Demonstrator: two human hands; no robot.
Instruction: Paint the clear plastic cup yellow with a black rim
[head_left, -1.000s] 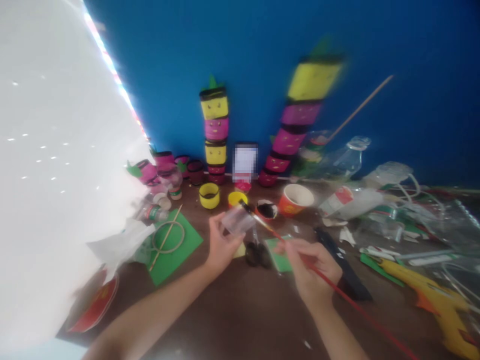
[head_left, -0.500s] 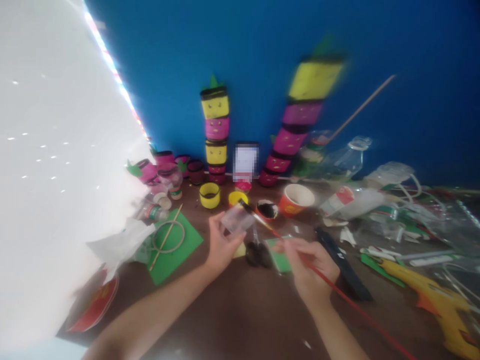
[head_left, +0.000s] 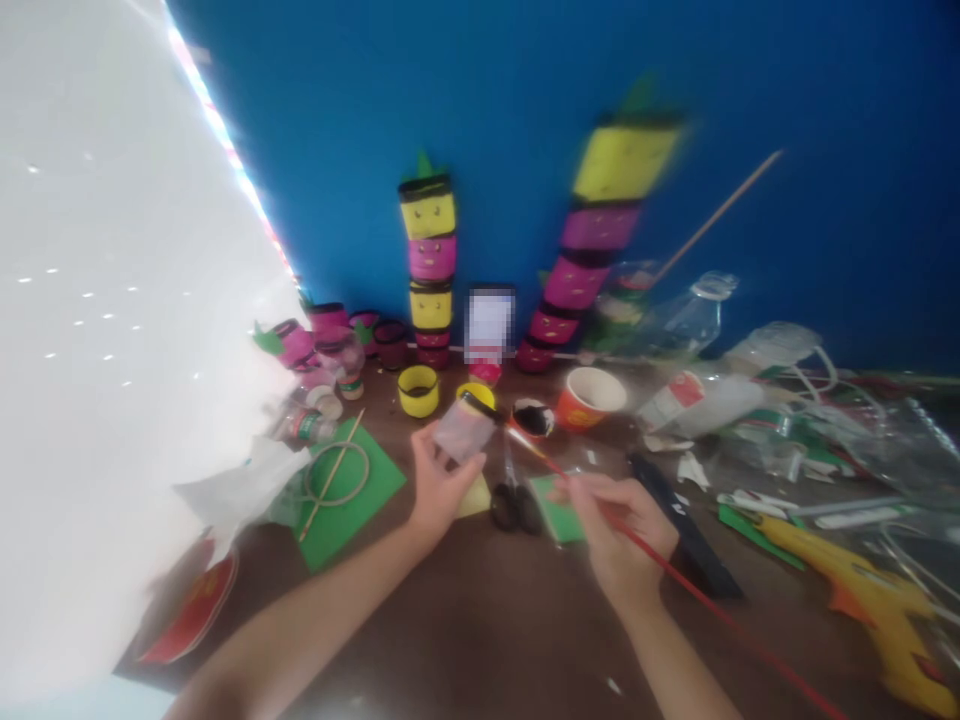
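My left hand (head_left: 436, 495) grips a small clear plastic piece (head_left: 461, 432), like a cut bottle section, tilted, with a black band along its upper edge. A long red-handled paintbrush (head_left: 716, 620) is held pen-like in my right hand (head_left: 628, 530). Its bristle end points up and left toward the plastic piece; blur hides whether they touch. Behind them stand a small cup with black inside (head_left: 532, 418), a yellow pot (head_left: 475, 394) partly hidden by the piece, and a yellow ring-shaped cup (head_left: 418, 395). Scissors (head_left: 516, 508) lie on the table between my hands.
Two face-painted stacks, one left (head_left: 433, 258) and one right (head_left: 589, 230), stand against the blue wall. A red-orange paper cup (head_left: 591, 400), plastic bottles (head_left: 697, 405) and a yellow glue gun (head_left: 847, 570) are at right. Green sheet (head_left: 356, 500) and white tissue (head_left: 244, 480) lie left.
The plastic piece has turned and shifted slightly down and left in my left hand, and its black edge now shows. My right hand with the paintbrush has barely moved.
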